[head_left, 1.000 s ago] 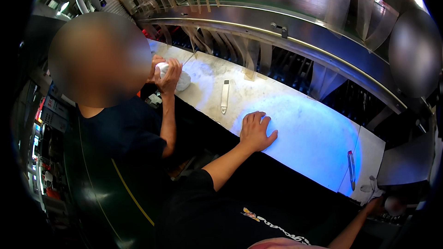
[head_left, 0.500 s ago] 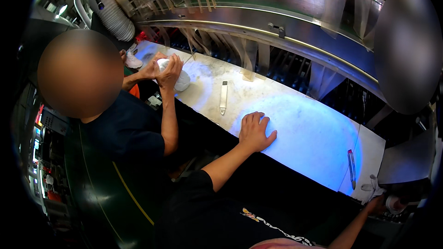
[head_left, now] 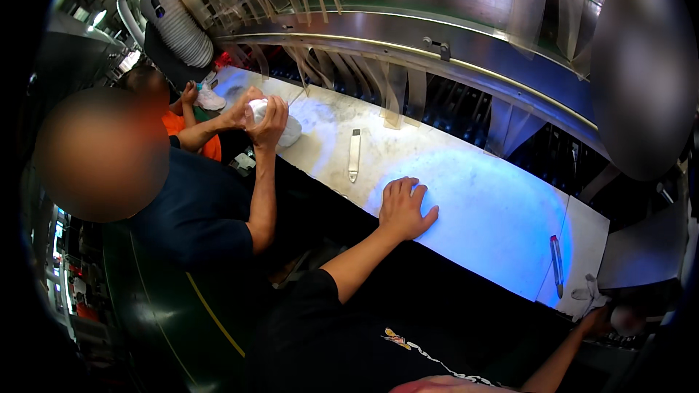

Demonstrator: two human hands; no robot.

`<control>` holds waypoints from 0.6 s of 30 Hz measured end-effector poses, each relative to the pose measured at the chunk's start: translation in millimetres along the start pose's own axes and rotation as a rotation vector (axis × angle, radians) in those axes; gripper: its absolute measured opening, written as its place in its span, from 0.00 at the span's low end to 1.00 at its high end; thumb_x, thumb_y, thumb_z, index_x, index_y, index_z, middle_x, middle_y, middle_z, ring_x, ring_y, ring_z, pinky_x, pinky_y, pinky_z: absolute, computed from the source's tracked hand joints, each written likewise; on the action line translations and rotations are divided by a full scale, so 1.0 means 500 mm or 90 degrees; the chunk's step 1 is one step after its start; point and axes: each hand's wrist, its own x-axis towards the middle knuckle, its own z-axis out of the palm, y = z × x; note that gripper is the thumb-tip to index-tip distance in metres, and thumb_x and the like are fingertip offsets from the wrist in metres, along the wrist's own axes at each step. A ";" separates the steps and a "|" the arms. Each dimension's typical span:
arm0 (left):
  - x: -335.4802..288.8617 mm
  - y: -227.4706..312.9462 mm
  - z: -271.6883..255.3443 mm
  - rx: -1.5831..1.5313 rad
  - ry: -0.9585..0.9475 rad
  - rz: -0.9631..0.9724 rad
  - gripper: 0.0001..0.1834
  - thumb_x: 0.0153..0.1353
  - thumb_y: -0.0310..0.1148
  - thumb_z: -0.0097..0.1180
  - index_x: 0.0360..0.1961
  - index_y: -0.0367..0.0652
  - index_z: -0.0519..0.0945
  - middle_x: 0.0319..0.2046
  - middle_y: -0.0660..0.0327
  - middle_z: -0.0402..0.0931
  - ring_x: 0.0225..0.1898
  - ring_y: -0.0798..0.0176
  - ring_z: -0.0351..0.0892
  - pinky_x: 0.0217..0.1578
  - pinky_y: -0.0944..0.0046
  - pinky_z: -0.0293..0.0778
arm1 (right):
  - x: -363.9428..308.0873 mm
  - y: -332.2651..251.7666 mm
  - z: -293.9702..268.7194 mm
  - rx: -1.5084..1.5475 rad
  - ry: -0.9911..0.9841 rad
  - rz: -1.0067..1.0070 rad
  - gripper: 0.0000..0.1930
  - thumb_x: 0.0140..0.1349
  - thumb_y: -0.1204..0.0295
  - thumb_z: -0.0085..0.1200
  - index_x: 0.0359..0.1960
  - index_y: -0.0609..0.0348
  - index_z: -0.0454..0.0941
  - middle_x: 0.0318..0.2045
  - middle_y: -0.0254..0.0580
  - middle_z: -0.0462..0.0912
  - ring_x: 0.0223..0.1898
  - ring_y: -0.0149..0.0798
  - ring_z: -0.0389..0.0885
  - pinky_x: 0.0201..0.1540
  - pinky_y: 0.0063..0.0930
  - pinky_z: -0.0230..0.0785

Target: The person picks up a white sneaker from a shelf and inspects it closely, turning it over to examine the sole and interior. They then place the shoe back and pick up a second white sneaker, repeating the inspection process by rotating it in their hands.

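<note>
My left hand [head_left: 405,209] lies on the pale worktop [head_left: 480,211] in the blue-lit area, fingers spread and nothing in it. Just beyond it is a flat, silver-white utility knife [head_left: 354,156]. My right hand [head_left: 598,319] is low at the far right, past the worktop's corner; its fingers are dark and hard to make out. Beside it a crumpled grey-white glove [head_left: 590,297] hangs at the corner. Right of that hand is a blurred, round, pale thing [head_left: 626,320]. A slim cutter with a red end [head_left: 556,266] rests near the worktop's right end.
At my left a co-worker in dark clothing holds up a white, rounded object [head_left: 259,110] in both hands. Another person in orange [head_left: 211,148] sits beyond. Clear plastic strips [head_left: 394,94] hang from a metal machine [head_left: 510,76] behind the worktop. A ribbed hose [head_left: 186,40] stands far left.
The co-worker's head and upper body have shifted left and lower, uncovering the person in orange. My left hand stays in place. The round pale thing beside my right hand looks darker.
</note>
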 end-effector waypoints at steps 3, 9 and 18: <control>0.002 0.000 0.000 -0.010 0.010 0.003 0.26 0.58 0.49 0.68 0.50 0.41 0.82 0.57 0.48 0.74 0.61 0.42 0.70 0.65 0.43 0.62 | 0.002 0.000 0.000 0.004 0.001 0.002 0.39 0.66 0.50 0.64 0.68 0.71 0.70 0.64 0.72 0.73 0.64 0.75 0.72 0.65 0.73 0.62; 0.000 0.004 0.000 -0.003 0.013 0.011 0.26 0.57 0.49 0.69 0.50 0.41 0.82 0.56 0.48 0.74 0.60 0.42 0.70 0.64 0.43 0.64 | 0.006 0.004 0.002 0.009 -0.006 0.012 0.41 0.66 0.50 0.65 0.69 0.72 0.68 0.66 0.74 0.72 0.65 0.76 0.70 0.66 0.75 0.60; -0.003 -0.004 0.002 -0.002 0.033 0.019 0.26 0.56 0.48 0.69 0.49 0.41 0.82 0.55 0.49 0.75 0.60 0.42 0.71 0.63 0.43 0.64 | 0.005 0.013 0.006 0.000 -0.028 -0.003 0.37 0.66 0.52 0.64 0.67 0.71 0.70 0.64 0.72 0.73 0.64 0.74 0.72 0.65 0.72 0.62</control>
